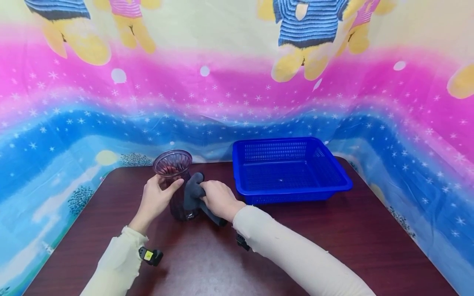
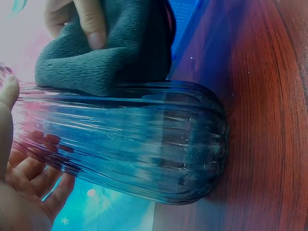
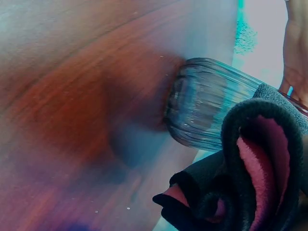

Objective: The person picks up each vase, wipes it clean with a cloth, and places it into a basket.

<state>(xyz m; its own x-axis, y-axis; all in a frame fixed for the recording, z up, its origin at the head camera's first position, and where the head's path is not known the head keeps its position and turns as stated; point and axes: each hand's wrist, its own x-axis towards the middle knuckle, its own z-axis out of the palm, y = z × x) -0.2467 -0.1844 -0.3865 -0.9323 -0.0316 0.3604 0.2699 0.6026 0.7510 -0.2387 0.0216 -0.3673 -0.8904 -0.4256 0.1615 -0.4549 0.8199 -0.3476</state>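
A ribbed, purple-tinted glass vase with a flared rim leans slightly left in the head view. My left hand grips it below the rim, thumb on the near side and fingers round the far side. Its base is close to the table; whether it touches is unclear. My right hand pinches a bunched dark grey cloth against the vase's right side. In the right wrist view the folded cloth shows a pink inner side and covers part of the vase. Most of the right fingers are hidden.
A blue plastic basket with perforated walls stands at the back right of the dark red wooden table. Behind the table hangs a printed cloth backdrop in pink and blue, close along the back edge and sides.
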